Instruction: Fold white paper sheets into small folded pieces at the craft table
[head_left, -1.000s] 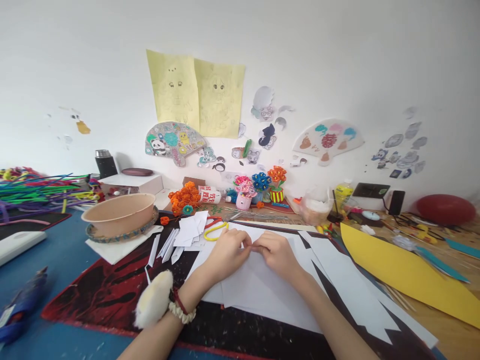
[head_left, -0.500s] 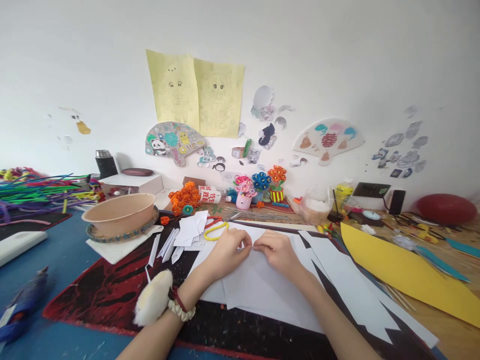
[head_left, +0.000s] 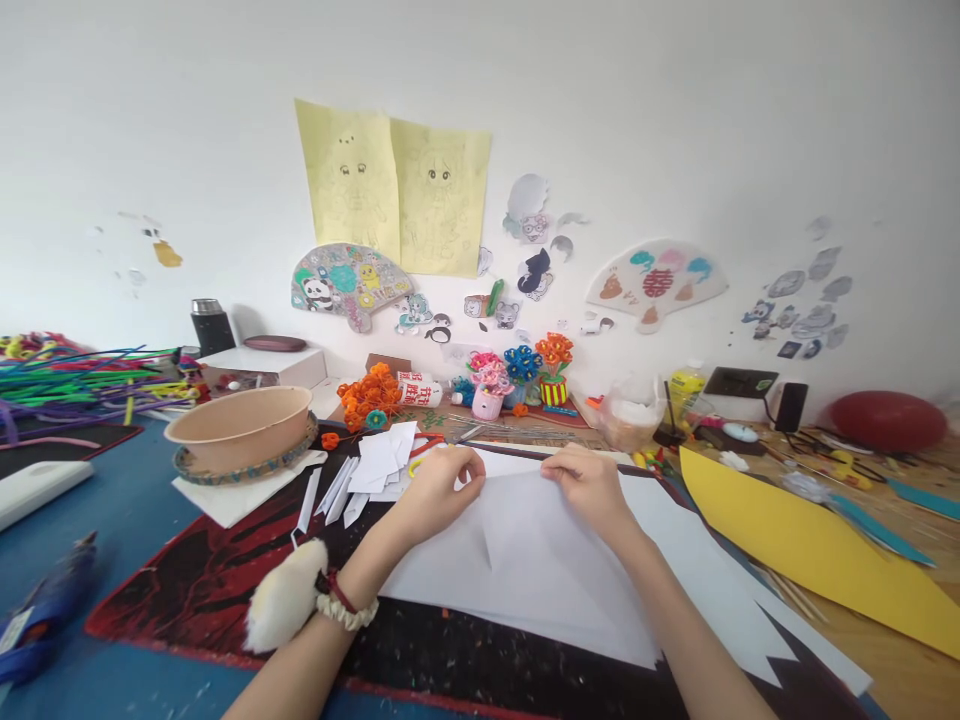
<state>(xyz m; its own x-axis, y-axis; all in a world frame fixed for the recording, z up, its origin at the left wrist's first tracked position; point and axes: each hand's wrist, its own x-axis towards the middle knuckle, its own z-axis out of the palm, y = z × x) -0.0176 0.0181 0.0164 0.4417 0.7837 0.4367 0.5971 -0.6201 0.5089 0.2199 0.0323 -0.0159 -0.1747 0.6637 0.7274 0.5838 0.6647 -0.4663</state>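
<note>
A large white sheet of paper is pinched along its far edge between my two hands, its near part sloping down over the black and red mat. My left hand closes on the edge with thumb and fingers. At the same edge, a little to the right, my right hand grips it the same way. More white paper with jagged cut ends lies under and right of my right forearm. Scissors with yellow and red handles lie just beyond my left hand, partly hidden by it.
Cut paper pieces and folded strips lie left of my hands. A beige basin stands farther left. Yellow card covers the right side. Small pots of craft flowers line the wall. A white fluffy ornament hangs by my left wrist.
My hands have moved apart, the right one going right, and the paper's edge is now stretched between them. The sheet is lifted more, and my left hand now covers more of the scissors.
</note>
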